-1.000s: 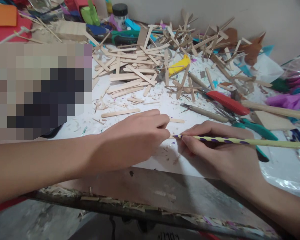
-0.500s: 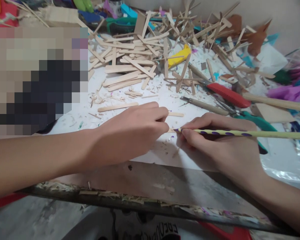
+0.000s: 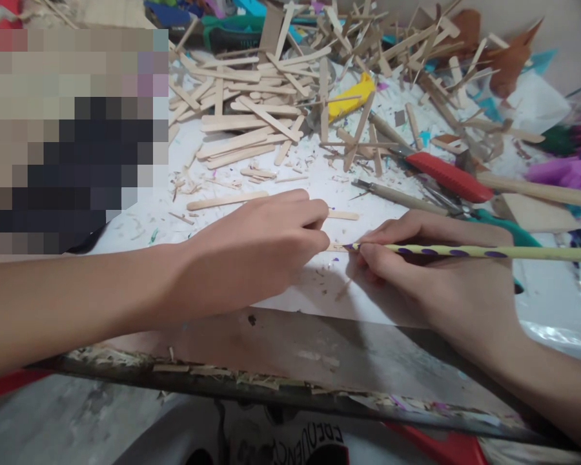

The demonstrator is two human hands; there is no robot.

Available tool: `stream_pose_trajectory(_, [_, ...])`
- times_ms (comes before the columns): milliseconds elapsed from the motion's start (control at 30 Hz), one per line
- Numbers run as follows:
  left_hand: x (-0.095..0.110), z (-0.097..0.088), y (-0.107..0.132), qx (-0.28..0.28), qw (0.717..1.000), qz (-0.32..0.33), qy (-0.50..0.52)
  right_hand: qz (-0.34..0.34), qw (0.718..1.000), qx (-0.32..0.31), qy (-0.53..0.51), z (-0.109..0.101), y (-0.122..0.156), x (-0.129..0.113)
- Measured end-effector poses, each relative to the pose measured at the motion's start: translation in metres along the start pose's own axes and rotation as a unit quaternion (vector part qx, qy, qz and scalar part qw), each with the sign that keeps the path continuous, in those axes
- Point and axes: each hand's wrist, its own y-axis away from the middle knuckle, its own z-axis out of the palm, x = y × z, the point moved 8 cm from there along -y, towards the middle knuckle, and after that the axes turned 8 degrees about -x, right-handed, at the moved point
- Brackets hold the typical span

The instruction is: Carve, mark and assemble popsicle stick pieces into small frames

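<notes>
My left hand (image 3: 275,245) is closed, its fingertips pinching a small wooden craft stick (image 3: 337,247) against the white paper (image 3: 281,294). Only the stick's right end shows past the fingers. In my right hand (image 3: 436,271) is a pale green pencil (image 3: 469,250) with purple oval dimples, gripped close to its point. The pencil tip meets or nearly meets the exposed end of the stick. Another craft stick (image 3: 345,215) lies just beyond my left fingers, and a longer one (image 3: 227,201) lies behind that hand, partly covered.
A heap of craft sticks (image 3: 252,123) spreads across the back. Right of it lie a yellow wrapper (image 3: 351,100), a red-handled cutter (image 3: 448,175), a thin carving tool (image 3: 401,197) and teal-handled scissors (image 3: 508,226). Shavings litter the paper. The table edge (image 3: 213,386) runs along the front.
The view has shifted slightly, and my right hand sits a little farther right with the pencil. My left hand keeps its hold on the craft stick. Nothing has been picked up or let go.
</notes>
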Motion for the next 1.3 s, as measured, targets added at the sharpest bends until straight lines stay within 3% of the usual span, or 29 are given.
stream_pose_trajectory(767, [0.000,0.000,0.001,0.013,1.000,0.006,0.010,-0.012,0.999,0.000,-0.030,-0.001,-0.001,-0.001])
stream_pose_trajectory(1033, [0.002,0.000,0.002,0.043,0.999,0.007,0.008,0.022,0.987,0.038,-0.153,-0.006,-0.005,0.016])
stream_pose_trajectory(1200, [-0.002,-0.023,0.004,0.101,0.994,-0.012,0.050,0.029,0.977,0.048,-0.206,-0.010,-0.004,0.012])
stream_pose_trajectory(1300, [-0.016,-0.047,0.004,0.063,0.996,-0.059,0.004,0.022,0.963,0.035,-0.266,-0.006,-0.001,0.009])
